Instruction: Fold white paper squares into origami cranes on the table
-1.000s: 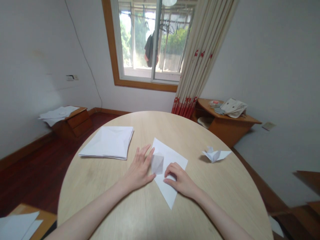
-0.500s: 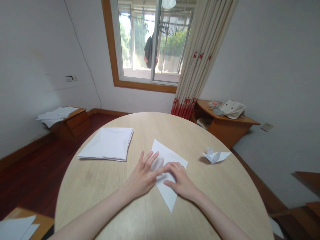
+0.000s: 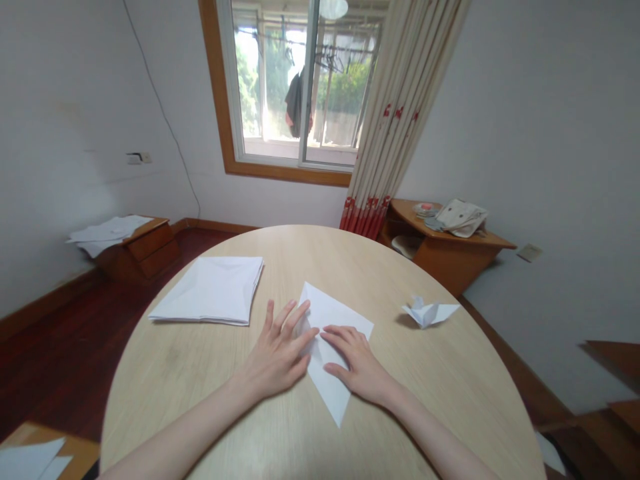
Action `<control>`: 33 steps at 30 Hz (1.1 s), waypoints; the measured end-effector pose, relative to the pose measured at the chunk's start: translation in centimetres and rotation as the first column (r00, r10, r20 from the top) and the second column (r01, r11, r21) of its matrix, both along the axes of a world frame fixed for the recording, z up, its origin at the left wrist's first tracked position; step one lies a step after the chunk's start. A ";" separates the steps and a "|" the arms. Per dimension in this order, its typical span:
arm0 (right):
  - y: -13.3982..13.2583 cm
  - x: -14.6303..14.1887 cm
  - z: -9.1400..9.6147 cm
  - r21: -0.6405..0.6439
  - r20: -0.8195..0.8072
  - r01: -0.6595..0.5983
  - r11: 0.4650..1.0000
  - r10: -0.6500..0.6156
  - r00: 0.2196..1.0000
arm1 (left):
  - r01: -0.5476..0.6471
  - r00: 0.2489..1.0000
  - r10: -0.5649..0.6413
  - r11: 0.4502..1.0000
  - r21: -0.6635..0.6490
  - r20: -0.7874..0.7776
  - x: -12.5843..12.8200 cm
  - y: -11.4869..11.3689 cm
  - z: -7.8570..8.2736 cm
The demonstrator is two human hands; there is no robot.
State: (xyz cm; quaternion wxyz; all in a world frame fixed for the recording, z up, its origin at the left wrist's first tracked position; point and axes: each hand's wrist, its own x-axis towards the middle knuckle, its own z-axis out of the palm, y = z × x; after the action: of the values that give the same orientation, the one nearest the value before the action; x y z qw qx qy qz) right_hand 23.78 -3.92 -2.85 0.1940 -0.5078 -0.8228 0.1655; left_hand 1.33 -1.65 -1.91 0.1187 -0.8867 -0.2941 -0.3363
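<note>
A white paper sheet folded to a diamond shape lies on the round light wood table, its near tip pointing toward me. My right hand rests flat on the sheet with its fingers extended. My left hand lies beside the sheet's left edge, fingers spread, with the fingertips at or just over the paper. Left of it is a flat stack of folded white paper. A small white origami crane stands to the right, apart from both hands.
A wooden bedside cabinet holding loose white paper stands at the left, above a dark red wood floor. At the right, a wooden shelf holds a cloth bag. A curtain hangs beside the window.
My hands have parted slightly, and my left fingers have drawn back to the sheet's left edge. The grey shaded patch of paper between my hands no longer shows. The view has shifted slightly.
</note>
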 end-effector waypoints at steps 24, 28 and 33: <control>-0.2 -0.3 0.0 0.134 0.115 -0.044 0.990 0.029 0.993 | -0.022 0.990 0.028 0.999 0.043 -0.138 0.8 -1.0 1.5; -0.3 -0.2 -0.2 0.151 0.116 -0.055 0.987 0.038 0.992 | 0.114 0.967 -0.106 0.993 0.022 -0.231 1.4 -1.6 1.0; -0.3 -0.2 -0.3 0.162 0.130 -0.058 0.985 0.037 0.991 | 0.196 0.934 -0.192 0.980 -0.016 -0.303 1.8 -2.0 0.4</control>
State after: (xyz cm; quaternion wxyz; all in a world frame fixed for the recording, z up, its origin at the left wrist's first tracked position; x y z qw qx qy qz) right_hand 23.61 -4.17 -3.10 0.1789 -0.4795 -0.8563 0.0689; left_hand 3.14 -3.69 -1.51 0.1352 -0.9515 -0.1812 -0.2087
